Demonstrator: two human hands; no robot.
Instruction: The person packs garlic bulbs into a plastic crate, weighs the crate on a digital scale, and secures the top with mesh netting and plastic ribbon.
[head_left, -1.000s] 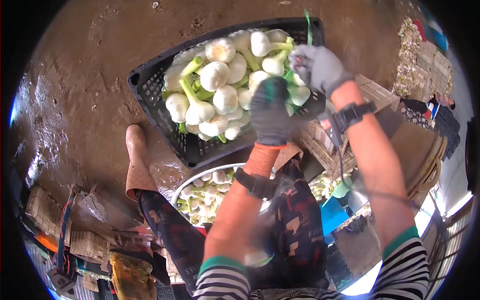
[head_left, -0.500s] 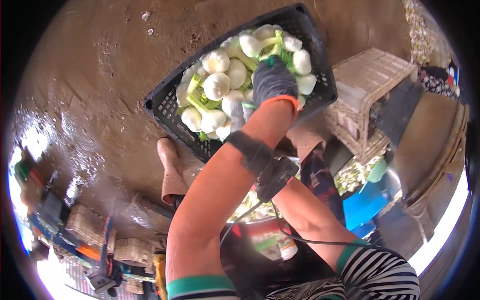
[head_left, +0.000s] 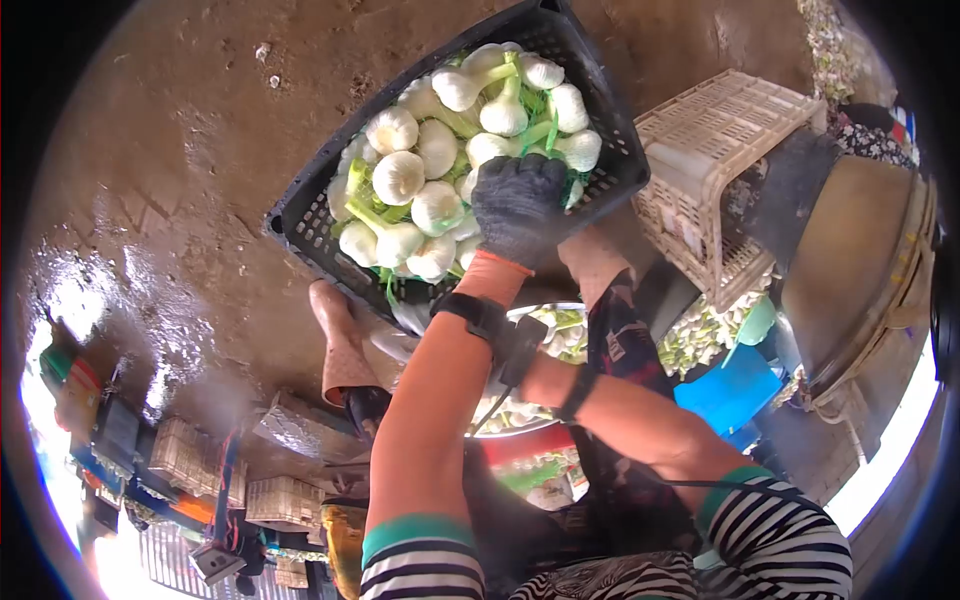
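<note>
Fresh garlic bulbs (head_left: 398, 178) with short green stems fill a black plastic crate (head_left: 610, 110). My left hand (head_left: 520, 205), in a dark grey glove, rests over the crate's near side against the bulbs. Its fingers are curled down, and whatever lies beneath them is hidden. My right forearm (head_left: 650, 420) passes below the left one. Its hand is mostly hidden behind the left arm; a blurred grey shape left of the arm may be its glove. Between my legs, partly covered by both arms, a round metal-rimmed basin (head_left: 560, 312) holds more garlic.
A beige slatted crate (head_left: 730, 110) lies on its side at the right. Near it are a blue plastic container (head_left: 730, 400) and loose garlic (head_left: 705, 335) on the floor. Further crates (head_left: 285, 500) stand lower left. The brown floor (head_left: 190, 150) looks wet.
My left hand has drawn back from among the bulbs towards the crate's near side. A stemmed bulb lies where it was. My right forearm has shifted left, and the view has moved slightly.
</note>
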